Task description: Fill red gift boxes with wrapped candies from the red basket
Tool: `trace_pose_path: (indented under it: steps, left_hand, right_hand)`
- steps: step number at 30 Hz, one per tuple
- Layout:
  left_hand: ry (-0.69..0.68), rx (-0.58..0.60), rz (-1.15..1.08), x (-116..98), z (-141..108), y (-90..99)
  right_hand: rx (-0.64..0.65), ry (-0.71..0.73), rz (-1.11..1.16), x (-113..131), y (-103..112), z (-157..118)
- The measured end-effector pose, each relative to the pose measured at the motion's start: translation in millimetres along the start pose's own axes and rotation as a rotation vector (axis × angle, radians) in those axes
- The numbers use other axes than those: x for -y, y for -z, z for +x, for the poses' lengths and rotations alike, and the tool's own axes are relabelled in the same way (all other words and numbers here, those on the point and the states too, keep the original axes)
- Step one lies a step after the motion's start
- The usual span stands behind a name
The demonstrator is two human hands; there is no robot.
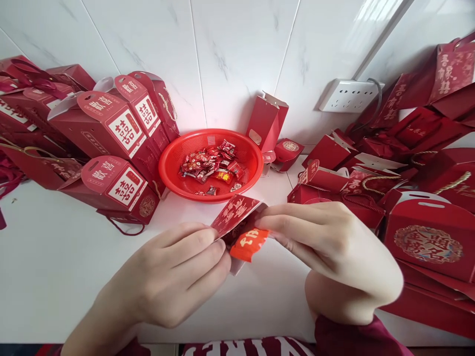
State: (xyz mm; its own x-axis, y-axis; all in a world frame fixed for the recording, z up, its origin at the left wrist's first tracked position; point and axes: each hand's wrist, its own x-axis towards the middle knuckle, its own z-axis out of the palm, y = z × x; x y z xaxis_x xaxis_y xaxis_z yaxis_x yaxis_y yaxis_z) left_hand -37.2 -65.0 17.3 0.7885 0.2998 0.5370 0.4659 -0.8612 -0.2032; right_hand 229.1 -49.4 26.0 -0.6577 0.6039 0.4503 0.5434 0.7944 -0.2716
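My left hand holds a small red gift box by its open flap, low over the white table. My right hand pinches an orange-red candy packet at the mouth of that box. Just behind the hands stands a round red plastic basket with several wrapped candies in it.
Assembled red gift boxes with white labels are stacked at the left. A heap of red boxes with cord handles fills the right side. One open box leans against the marble wall, beside a white power strip.
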Motion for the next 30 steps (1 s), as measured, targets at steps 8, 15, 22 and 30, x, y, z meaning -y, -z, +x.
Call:
trace_pose_path:
  steps: [8,15,22,30]
  left_hand:
    - [-0.053,0.103,-0.149,4.0,4.5,-11.9]
    - [0.035,0.339,-0.253,12.7,2.7,-42.4]
    - [0.075,0.363,-0.220,23.5,0.6,-54.5]
    - [-0.008,0.342,-0.232,15.1,10.0,-49.2]
  right_hand:
    - [0.046,-0.069,0.074,0.8,-8.5,-0.1]
    - [0.216,-0.185,-0.072,-10.0,-34.8,25.5]
    - [0.080,-0.294,-0.094,-23.2,-14.0,11.2]
    - [0.120,-0.374,-0.089,-29.9,-4.5,3.3]
